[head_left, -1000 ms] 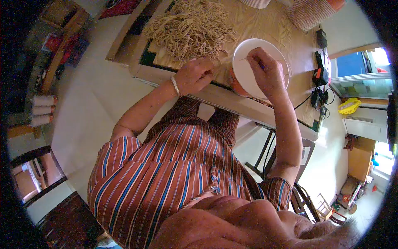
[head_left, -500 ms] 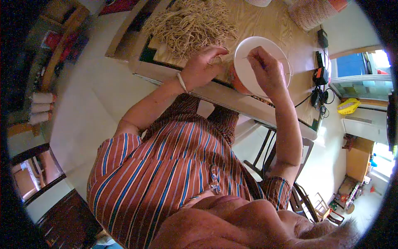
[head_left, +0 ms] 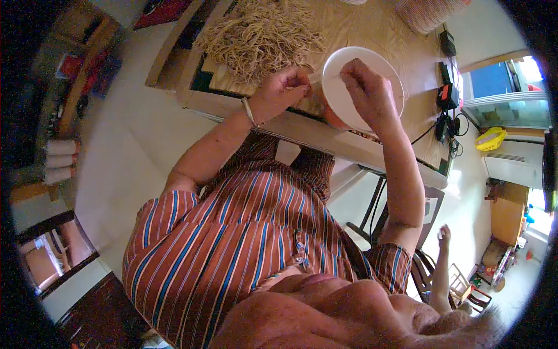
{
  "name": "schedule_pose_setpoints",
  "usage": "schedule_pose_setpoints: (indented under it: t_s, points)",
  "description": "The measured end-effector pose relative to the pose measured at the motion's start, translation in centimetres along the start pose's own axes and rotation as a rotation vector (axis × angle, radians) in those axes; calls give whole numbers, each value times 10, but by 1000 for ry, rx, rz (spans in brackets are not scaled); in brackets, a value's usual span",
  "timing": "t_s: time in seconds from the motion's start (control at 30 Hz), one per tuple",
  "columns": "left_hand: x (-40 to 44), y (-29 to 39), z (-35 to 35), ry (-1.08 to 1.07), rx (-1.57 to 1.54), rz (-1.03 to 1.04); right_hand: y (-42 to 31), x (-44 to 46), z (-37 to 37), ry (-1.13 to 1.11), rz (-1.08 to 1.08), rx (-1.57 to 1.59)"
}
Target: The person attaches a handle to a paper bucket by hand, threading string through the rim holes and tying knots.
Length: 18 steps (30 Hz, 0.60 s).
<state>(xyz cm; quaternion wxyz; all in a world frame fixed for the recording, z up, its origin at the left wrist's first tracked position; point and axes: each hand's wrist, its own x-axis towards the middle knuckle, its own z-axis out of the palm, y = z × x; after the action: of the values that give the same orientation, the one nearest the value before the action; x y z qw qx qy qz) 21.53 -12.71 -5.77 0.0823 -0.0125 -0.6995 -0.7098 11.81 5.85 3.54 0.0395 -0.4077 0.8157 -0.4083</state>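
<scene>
A white bucket (head_left: 390, 65) with an orange outer side stands at the table's near edge. Over its mouth, my right hand (head_left: 370, 93) is closed in a pinch. My left hand (head_left: 283, 93), with a pale bracelet at the wrist, is closed with thumb and fingertips together, left of the bucket. A faint thin thread seems to stretch between the two hands; its ends are hidden in the fingers. Beyond my left hand lies a loose heap of tan cord strands (head_left: 258, 38).
On the wooden table (head_left: 354, 29), a large wound cone of cord (head_left: 430, 14) stands at the far right. Black power adapters and cables (head_left: 446, 99) line the right edge. Another person's arm (head_left: 443, 273) shows at lower right, near chairs.
My left hand's fingers have come together from a more open pose. My right hand stays over the bucket, slightly shifted left. Another person's raised arm has appeared at lower right.
</scene>
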Motion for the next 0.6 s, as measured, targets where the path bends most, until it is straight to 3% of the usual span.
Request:
schedule_pose_setpoints:
  t_s: [0.3,0.5,0.6]
  points:
    - [-6,10,-14,-58,161,-48,1,-2,-5,31,31,-68]
    - [-7,10,-9,-8,86,-73,-7,-5,-11,22,64,-113]
    - [-9,18,-8,-3,269,-10,-3,-7,-10,47,34,-109]
